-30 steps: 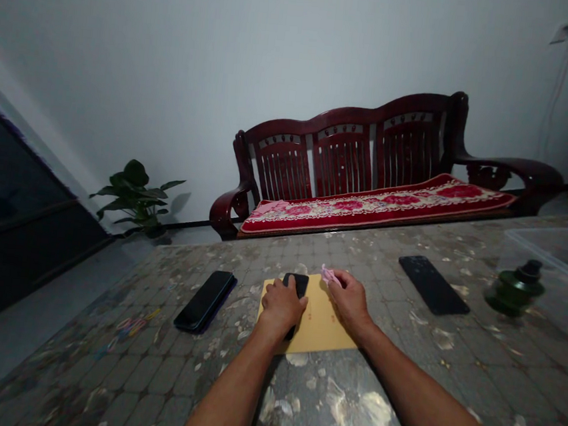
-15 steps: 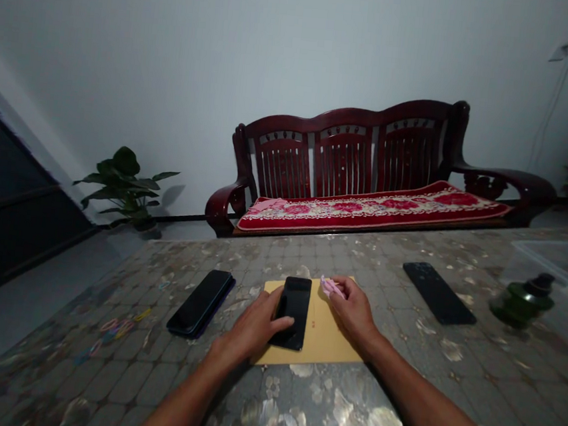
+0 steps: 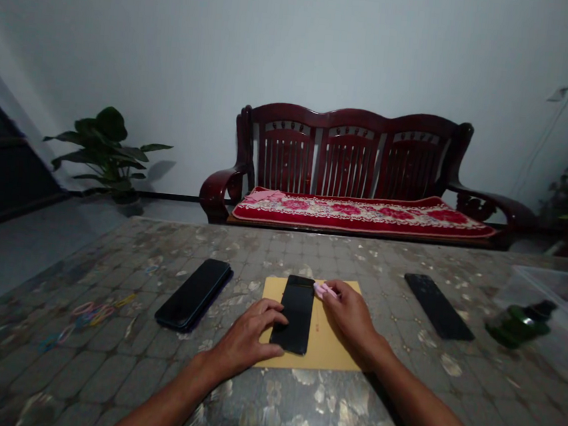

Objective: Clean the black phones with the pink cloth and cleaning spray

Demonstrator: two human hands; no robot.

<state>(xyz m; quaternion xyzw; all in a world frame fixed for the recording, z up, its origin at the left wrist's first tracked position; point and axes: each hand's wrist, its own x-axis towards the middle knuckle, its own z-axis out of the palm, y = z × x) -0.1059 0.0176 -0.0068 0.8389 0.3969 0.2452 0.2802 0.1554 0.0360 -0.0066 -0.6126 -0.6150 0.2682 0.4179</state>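
A black smartphone (image 3: 296, 315) lies screen up on a yellow-brown envelope or sheet of paper (image 3: 333, 355). My left hand (image 3: 252, 334) is open at its left side, fingertips touching the left part of the phone and thumb near the lower left corner. Pinched in my right hand (image 3: 349, 313) is a crumpled pink cloth (image 3: 325, 291), close to the phone's upper right corner. Whether the cloth touches the phone is hard to tell. The curled fingers of my right hand hide part of the cloth.
Left of the envelope lies another phone (image 3: 194, 295), with coloured rubber bands (image 3: 96, 313) beyond it. On the right are a dark phone (image 3: 438, 307), a green bottle (image 3: 519, 325) and a clear plastic box (image 3: 558, 283). A wooden bench (image 3: 353, 122) stands behind the table.
My left thumb has come off the screen to the phone's lower left, and its fingers now rest on the screen's left part. The pink cloth has moved left to the phone's upper corner. The view has levelled.
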